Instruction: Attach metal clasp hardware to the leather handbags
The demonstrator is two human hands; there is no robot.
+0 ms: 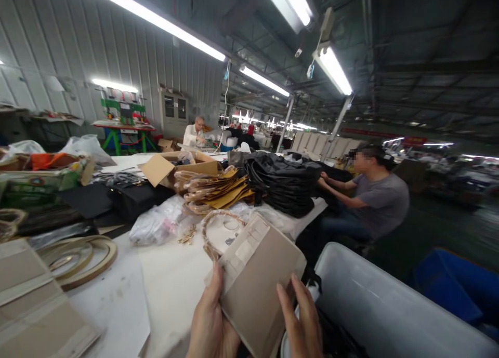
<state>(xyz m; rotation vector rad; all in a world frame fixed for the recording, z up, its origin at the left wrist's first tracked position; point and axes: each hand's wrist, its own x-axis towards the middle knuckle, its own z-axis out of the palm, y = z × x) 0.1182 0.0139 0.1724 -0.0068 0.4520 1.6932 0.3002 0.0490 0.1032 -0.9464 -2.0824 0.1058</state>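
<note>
tan card panel [257,295] stands tilted between the left hand [212,316], gripping its edge, and the open-fingered right hand [300,316]; a loose hold could drop it into the grey plastic bin [390,301].

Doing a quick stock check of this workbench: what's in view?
Tan panel: 1, tan with pale tape strips, held above the table
Looped handle: 1, tan, just beyond the panel
Oval hoops: several, tan, table's left side
Flat boards: at least 2, beige, near left
Handled bags: 1 stack, tan and yellow, mid-table
Black bags: 1 stack, black, right of the handled bags
Cardboard box: 1, brown, open, behind the handled bags
Plastic bag: 1, clear, mid-table
White table: 1, white, centre
Tub: 1, pale grey, right of the hands
Bin: 1, blue, far right
Co-workers: 2, one seated right in grey, one far back in white
Left hand: 1, gripping the panel's left edge
Right hand: 1, at the panel's right edge
</note>
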